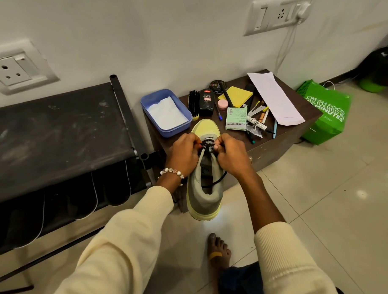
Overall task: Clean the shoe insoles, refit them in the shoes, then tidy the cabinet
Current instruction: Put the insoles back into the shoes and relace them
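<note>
Nearest, at 6 o'clock: your bare foot (218,251) on pale floor tile (322,208), which lies open from 3 to 5 o'clock.

At centre: yellow and grey sneaker (204,186), toe on the front edge of the dark wooden cabinet (274,141), heel overhanging the floor.

Your left hand (184,155) and right hand (231,154), both in cream sleeves, meet over the tongue. Each is pinched closed on the black laces (207,146). A bead bracelet (172,173) circles the left wrist.

At 9 o'clock: black fabric shoe rack (56,134), just beside the cabinet.

On the cabinet top, toward 12 o'clock:
- blue tub (165,113) with a white cloth, beside the toe
- shoe brush (193,105)
- black polish bottle (207,102)
- yellow sticky notes (237,95)
- scattered pens (261,122)
- white envelope (275,97)

At 2 o'clock: green carrier bag (326,113), on the floor touching the cabinet's side.

Farthest: white wall with sockets (278,13).
</note>
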Demonstrator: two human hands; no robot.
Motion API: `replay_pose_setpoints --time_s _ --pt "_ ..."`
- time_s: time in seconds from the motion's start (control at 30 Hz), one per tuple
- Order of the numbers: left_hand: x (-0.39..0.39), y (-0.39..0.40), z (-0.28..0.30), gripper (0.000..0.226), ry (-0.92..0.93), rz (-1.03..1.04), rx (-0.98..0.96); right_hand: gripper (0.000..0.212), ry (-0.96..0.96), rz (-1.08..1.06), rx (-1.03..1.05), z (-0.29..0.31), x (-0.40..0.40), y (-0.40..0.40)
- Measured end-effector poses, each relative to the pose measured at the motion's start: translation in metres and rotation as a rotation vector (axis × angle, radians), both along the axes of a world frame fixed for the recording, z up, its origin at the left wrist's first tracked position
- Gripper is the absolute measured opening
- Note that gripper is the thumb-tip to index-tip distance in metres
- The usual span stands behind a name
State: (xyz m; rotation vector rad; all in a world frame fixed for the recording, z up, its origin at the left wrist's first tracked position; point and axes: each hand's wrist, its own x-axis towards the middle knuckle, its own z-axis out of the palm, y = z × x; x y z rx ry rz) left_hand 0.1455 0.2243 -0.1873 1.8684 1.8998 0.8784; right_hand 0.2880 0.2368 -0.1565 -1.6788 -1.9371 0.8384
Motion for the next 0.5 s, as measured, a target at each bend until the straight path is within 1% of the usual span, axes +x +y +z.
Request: replay_pose_setpoints --time_s 0.07,0.13,0.17,0.23,0.33,0.43,0.5 --pt "0.003 -0.001 0.001 0.012 0.108 0.008 -0.022 0.015 -0.031 0.031 -0.011 0.002 -0.001 -0.001" --pt "0.004 -0.001 0.003 0.012 0.162 0.006 -0.033 0.016 -0.024 0.022 -0.029 0.003 0.001 -0.001" --pt "0.003 -0.001 0.004 0.012 0.157 -0.006 -0.035 0.015 0.005 0.01 -0.047 0.003 0.004 0.0" --pt "-0.001 0.0 0.006 0.013 0.085 -0.057 -0.036 0.015 0.075 0.006 -0.091 0.001 0.009 0.002" --pt "-0.008 0.0 0.008 0.013 -0.016 -0.117 -0.027 0.014 0.101 0.013 -0.108 -0.001 0.011 0.002" --pt "-0.008 0.0 0.009 0.012 -0.012 -0.081 -0.024 0.008 0.059 -0.04 -0.067 -0.002 0.007 0.002" --pt "-0.004 0.001 0.008 0.014 0.058 -0.05 -0.057 0.009 0.035 -0.072 -0.065 -0.003 0.004 0.003"
